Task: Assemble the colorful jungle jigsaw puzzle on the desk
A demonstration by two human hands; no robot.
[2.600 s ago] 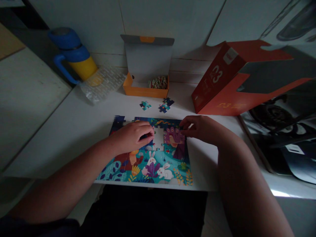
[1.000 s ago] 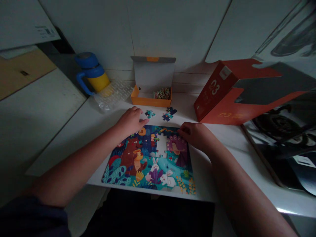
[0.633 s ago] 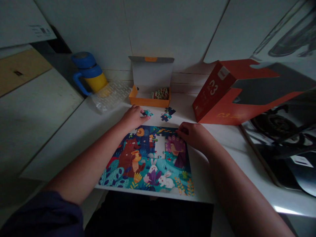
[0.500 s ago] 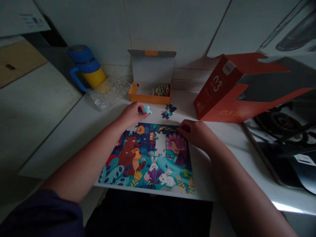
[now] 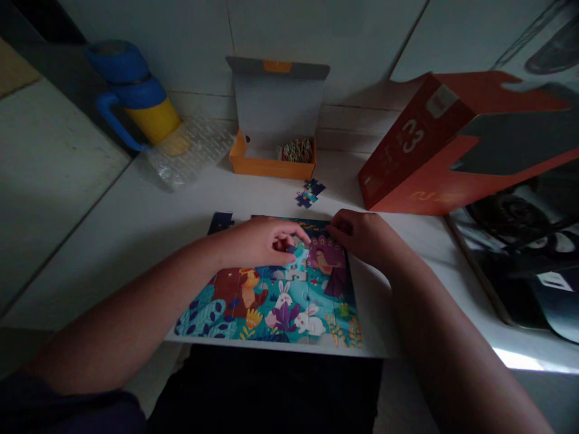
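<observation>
A colourful jigsaw puzzle (image 5: 253, 301) with rabbits, a bear and a peacock lies on the white counter near its front edge. Over its upper middle, my left hand (image 5: 266, 238) is closed on a light-blue puzzle piece (image 5: 298, 258). That piece is at the gap in the picture, of which a white part shows just below; whether it lies flat is unclear. My right hand (image 5: 362, 235) has its fingers curled at the puzzle's top right corner, and what is between the fingertips is hidden. A few loose puzzle pieces (image 5: 310, 194) lie beyond the puzzle.
An open orange box (image 5: 271, 167) holding a patterned bundle stands by the wall. Right of it is a large red box (image 5: 407, 163), beside a gas stove (image 5: 511, 241). At the left stand a blue and yellow jug (image 5: 145, 102) and clear plastic wrap (image 5: 185, 154).
My left hand has moved right and toward me with the light-blue piece, from behind the puzzle to the gap. My right hand stays at the corner. The camera view has shifted slightly.
</observation>
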